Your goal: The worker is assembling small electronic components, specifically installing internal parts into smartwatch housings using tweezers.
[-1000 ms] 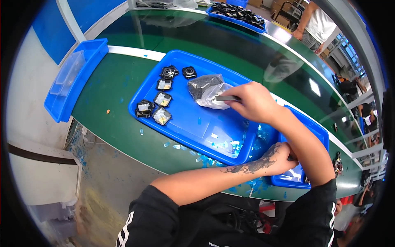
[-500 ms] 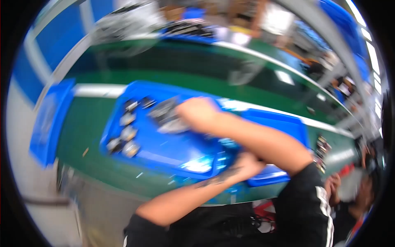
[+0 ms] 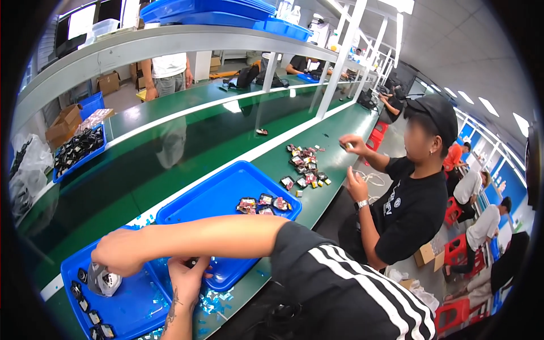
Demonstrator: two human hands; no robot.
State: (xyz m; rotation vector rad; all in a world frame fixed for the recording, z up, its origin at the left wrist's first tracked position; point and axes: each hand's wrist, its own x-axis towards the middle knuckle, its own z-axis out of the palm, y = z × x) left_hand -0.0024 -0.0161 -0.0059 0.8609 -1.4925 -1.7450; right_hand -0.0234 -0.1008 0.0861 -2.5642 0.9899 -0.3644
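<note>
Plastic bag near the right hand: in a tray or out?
In: the plastic bag is within the blue tray, beside black cases, at the right hand.

Far left: black parts (image 3: 79, 146) heaped in a blue tray (image 3: 85, 162); clear plastic bag (image 3: 35, 164) beside it, contents indistinct. Brown cardboard box (image 3: 109, 84) farther back; person in white shirt (image 3: 169, 63) stands across the bench, face out of view.

Above bench: pale overhead shelf (image 3: 187, 42) bearing stacked blue trays (image 3: 207, 12) and, to the right, bottles (image 3: 293, 14).

Right side: co-worker (image 3: 419, 198) at bench; black cap (image 3: 433, 116), black T-shirt, silver wristwatch (image 3: 361, 203). Looped white cable (image 3: 371, 178) close by.

Farther right: red stools (image 3: 456, 249), some occupied; open cardboard box (image 3: 425, 253) on floor. Tube lights (image 3: 488, 106) on grey ceiling.
</note>
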